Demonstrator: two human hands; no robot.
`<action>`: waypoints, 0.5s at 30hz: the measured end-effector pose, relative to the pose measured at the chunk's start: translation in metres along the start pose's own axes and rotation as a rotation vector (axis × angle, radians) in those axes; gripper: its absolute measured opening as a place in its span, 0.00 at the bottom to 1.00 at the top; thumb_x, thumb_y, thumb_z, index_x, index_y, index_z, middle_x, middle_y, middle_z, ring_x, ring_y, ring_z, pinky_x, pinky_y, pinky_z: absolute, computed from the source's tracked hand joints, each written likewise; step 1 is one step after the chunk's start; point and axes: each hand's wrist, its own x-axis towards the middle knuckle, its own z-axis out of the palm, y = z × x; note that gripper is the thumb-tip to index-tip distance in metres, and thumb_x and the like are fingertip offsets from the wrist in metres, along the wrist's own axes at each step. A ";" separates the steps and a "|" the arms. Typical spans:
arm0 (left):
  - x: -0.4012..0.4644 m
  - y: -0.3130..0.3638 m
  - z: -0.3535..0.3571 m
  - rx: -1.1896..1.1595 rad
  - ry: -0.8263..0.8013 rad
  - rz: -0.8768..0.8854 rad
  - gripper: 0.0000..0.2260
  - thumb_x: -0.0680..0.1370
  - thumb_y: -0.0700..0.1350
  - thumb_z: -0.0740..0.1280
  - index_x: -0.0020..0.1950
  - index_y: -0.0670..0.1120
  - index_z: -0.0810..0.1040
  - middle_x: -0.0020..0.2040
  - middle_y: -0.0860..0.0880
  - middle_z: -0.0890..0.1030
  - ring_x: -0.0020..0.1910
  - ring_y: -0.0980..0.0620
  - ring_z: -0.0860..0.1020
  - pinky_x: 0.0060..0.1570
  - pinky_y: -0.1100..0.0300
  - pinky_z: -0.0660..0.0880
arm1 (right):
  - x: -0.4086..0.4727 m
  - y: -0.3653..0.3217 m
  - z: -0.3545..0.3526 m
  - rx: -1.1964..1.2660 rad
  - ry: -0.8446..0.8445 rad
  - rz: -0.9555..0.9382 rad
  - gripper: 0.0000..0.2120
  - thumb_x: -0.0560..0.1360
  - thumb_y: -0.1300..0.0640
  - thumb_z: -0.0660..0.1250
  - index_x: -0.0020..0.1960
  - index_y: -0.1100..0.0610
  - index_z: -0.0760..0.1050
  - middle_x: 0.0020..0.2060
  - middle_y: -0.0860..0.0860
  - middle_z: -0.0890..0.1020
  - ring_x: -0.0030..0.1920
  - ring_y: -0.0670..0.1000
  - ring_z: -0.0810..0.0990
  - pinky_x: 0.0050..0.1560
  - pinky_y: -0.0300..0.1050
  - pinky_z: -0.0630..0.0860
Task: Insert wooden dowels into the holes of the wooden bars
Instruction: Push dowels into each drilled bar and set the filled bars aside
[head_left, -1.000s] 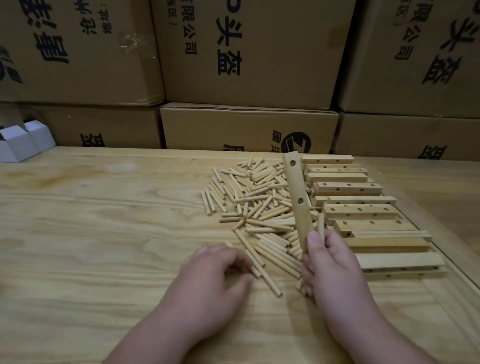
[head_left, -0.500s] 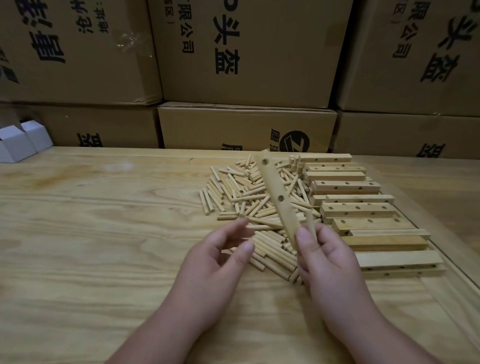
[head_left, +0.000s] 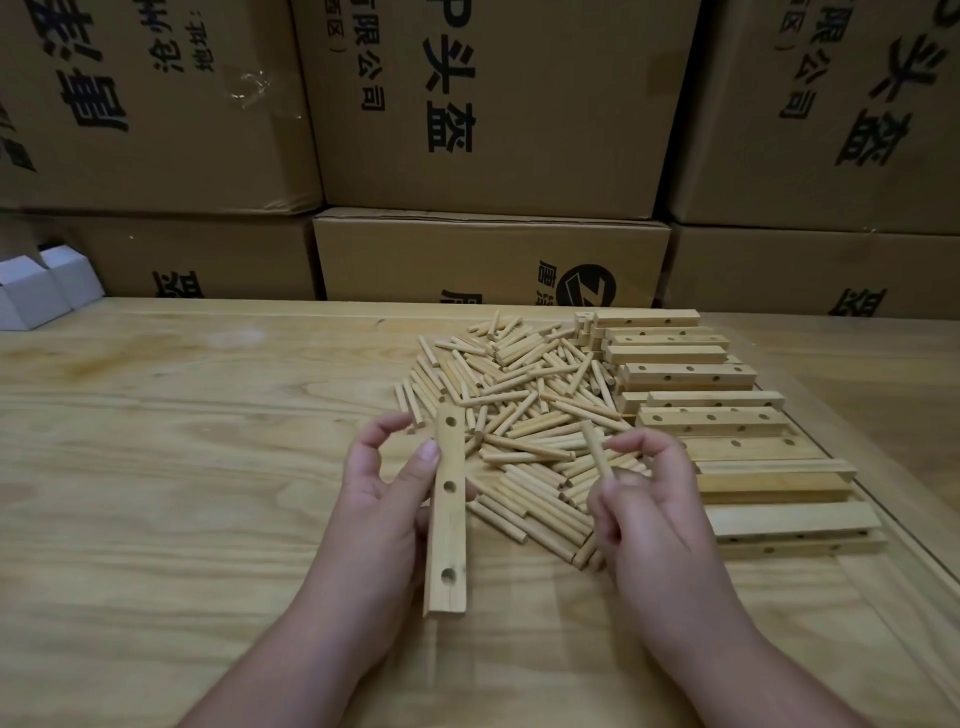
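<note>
Bar: wooden bar (head_left: 448, 506) with three empty holes, raised lengthwise over the table (head_left: 156, 493), gripped by the left hand (head_left: 387, 499).
Dowel: single dowel (head_left: 596, 451) pinched by the right hand (head_left: 644, 499), apart from the bar.
Between them: loose dowel pile (head_left: 524, 410).
Right side: stacked bars (head_left: 727, 431).
Behind: cardboard boxes (head_left: 488, 104).

Wooden bar (head_left: 448, 506): pale, long, square-edged, three round holes visible on upward face, all empty; held above surface, pointing away, gripped by left hand (head_left: 384, 499). Single dowel (head_left: 596, 451): short, smooth, tilted near upright, pinched in right hand (head_left: 644, 499). Loose dowel pile (head_left: 524, 415) heaped beyond hands. Drilled bars (head_left: 691, 376) stacked in rows just right of pile.
</note>
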 end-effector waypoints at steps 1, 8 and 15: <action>0.000 0.001 0.000 0.002 -0.004 -0.009 0.15 0.72 0.54 0.70 0.58 0.58 0.77 0.38 0.41 0.83 0.25 0.49 0.75 0.23 0.59 0.72 | 0.001 0.002 -0.001 -0.021 0.030 -0.028 0.14 0.79 0.61 0.61 0.49 0.40 0.73 0.30 0.47 0.72 0.28 0.47 0.67 0.28 0.41 0.66; -0.004 0.003 0.002 0.033 -0.166 -0.148 0.12 0.79 0.43 0.63 0.54 0.53 0.86 0.36 0.42 0.80 0.24 0.48 0.74 0.20 0.63 0.69 | -0.003 0.001 0.005 -0.295 0.008 -0.207 0.18 0.77 0.62 0.70 0.53 0.37 0.81 0.48 0.40 0.82 0.48 0.41 0.81 0.49 0.31 0.74; -0.008 0.005 0.007 0.087 -0.326 -0.253 0.19 0.67 0.38 0.69 0.56 0.43 0.86 0.35 0.43 0.78 0.25 0.50 0.73 0.18 0.65 0.66 | -0.005 -0.005 0.005 -0.512 -0.179 -0.311 0.22 0.74 0.58 0.76 0.62 0.39 0.78 0.47 0.39 0.74 0.42 0.38 0.76 0.41 0.26 0.68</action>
